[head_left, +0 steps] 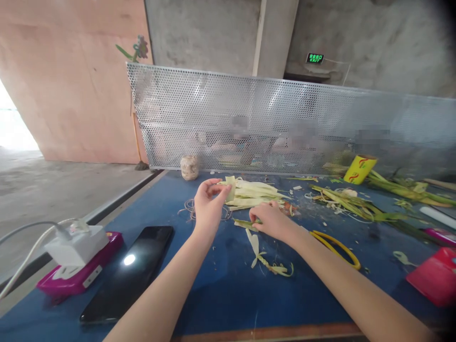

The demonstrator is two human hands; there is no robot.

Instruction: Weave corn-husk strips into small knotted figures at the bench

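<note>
My left hand (211,202) pinches a short pale green leaf strip (231,188) upright between thumb and fingers. Lower and to the right, my right hand (271,219) has its fingers closed on a narrow green leaf piece (245,223) just above the table. Behind both hands lies a pile of long pale leaf strips (256,191). A small braided leaf figure (269,266) with loose ends rests on the blue table in front of my right hand. Thin loops of string (188,208) lie beside my left wrist.
On the left are a black phone (130,273) and a purple power strip (101,256) with a white plug. A yellow roll (359,169), green stalks (352,202), a yellow ring (338,249) and a red object (434,275) occupy the right. A perforated metal screen (213,118) closes off the back.
</note>
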